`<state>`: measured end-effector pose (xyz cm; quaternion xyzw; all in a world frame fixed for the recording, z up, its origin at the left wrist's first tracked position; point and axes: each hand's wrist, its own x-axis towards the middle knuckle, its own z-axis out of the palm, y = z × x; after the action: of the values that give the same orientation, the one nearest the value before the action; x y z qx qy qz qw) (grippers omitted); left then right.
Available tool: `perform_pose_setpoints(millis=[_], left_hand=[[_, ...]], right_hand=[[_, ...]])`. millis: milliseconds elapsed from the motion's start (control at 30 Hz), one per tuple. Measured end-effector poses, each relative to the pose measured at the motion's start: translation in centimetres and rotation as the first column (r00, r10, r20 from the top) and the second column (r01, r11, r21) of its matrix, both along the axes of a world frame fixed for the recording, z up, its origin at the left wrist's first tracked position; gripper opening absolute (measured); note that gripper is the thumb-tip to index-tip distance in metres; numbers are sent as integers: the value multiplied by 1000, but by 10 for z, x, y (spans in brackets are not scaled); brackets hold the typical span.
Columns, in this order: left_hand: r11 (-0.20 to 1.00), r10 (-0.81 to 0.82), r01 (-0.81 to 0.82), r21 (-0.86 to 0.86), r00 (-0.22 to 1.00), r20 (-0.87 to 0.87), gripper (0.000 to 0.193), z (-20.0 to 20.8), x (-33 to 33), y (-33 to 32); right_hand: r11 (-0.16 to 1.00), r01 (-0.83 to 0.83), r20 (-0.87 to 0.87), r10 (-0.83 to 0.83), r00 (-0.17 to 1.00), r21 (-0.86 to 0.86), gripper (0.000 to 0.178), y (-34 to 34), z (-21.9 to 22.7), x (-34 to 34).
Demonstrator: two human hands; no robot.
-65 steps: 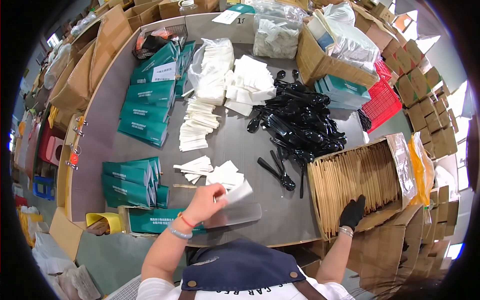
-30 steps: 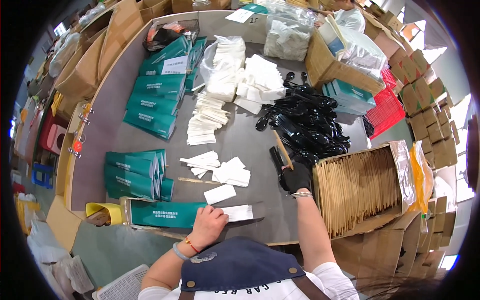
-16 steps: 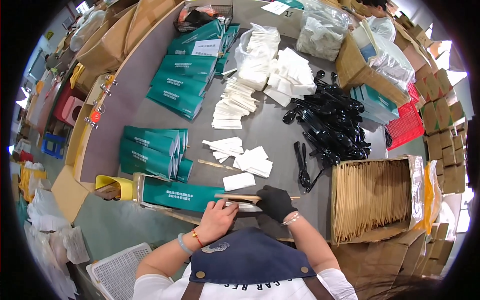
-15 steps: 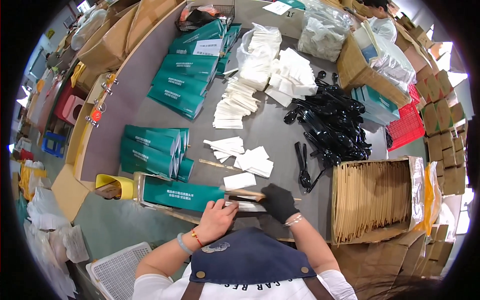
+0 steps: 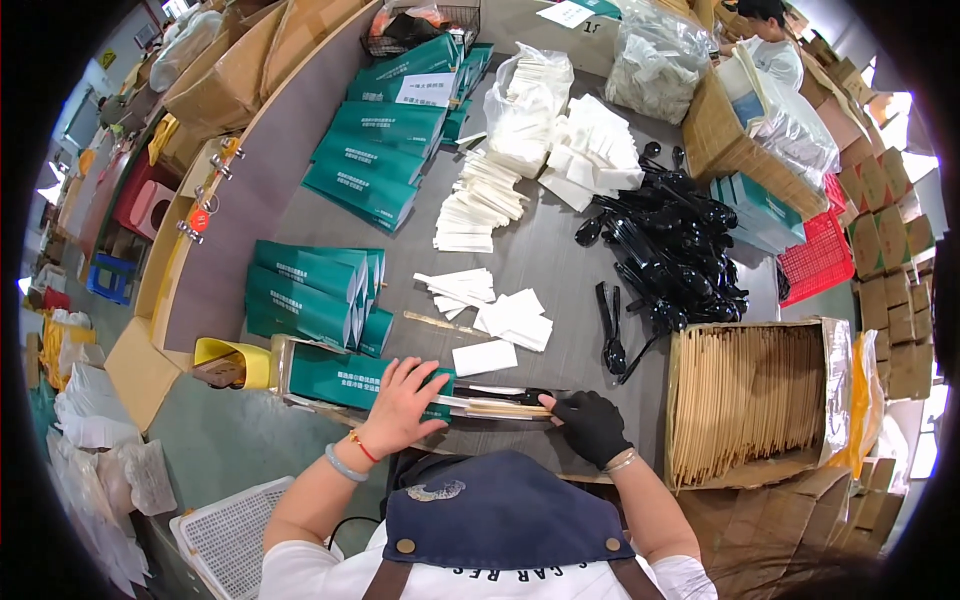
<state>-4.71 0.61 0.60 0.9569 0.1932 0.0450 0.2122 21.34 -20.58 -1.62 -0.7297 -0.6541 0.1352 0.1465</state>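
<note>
My left hand [image 5: 403, 405] lies on a green paper sleeve [image 5: 330, 378], its fingers spread over the sleeve's right part. The sleeve rests in a narrow holder at the table's near edge. My right hand [image 5: 592, 427], in a black glove with bare fingertips, pinches the right end of a small bundle. Wooden chopsticks [image 5: 500, 411] and a black plastic spoon [image 5: 505, 396] show in that bundle, which reaches left to the sleeve's opening. How far it goes inside is hidden. A single folded white napkin [image 5: 484, 358] lies just beyond it.
Stacks of green sleeves [image 5: 310, 290] stand at left. White napkins [image 5: 480, 205] lie mid-table, beside a heap of black spoons [image 5: 675, 245]. A cardboard box of chopsticks [image 5: 745, 405] sits at right. A yellow holder [image 5: 255, 365] is at the near left. Another person [image 5: 775, 50] works far right.
My left hand has shifted left from the sleeve's opening and spread flat over it. My right hand has moved slightly right and down, and the bundle now lies in line with the sleeve.
</note>
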Motion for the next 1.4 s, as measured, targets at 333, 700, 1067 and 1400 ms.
perform_pose_setpoints(millis=[333, 700, 1067, 1400], left_hand=[[999, 19, -18, -37, 999, 29, 73, -3, -5, 5], [998, -30, 37, -52, 991, 131, 71, -12, 24, -14], [993, -110, 107, 42, 991, 80, 68, -4, 57, -24], [927, -343, 371, 53, 897, -280, 17, 31, 76, -10]], right_hand=[[998, 50, 29, -51, 998, 35, 39, -5, -2, 7], [985, 96, -353, -141, 925, -141, 17, 34, -9, -33], [941, 329, -730, -277, 624, -76, 31, 53, -12, -71], [991, 134, 59, -132, 989, -23, 58, 37, 4, -29]])
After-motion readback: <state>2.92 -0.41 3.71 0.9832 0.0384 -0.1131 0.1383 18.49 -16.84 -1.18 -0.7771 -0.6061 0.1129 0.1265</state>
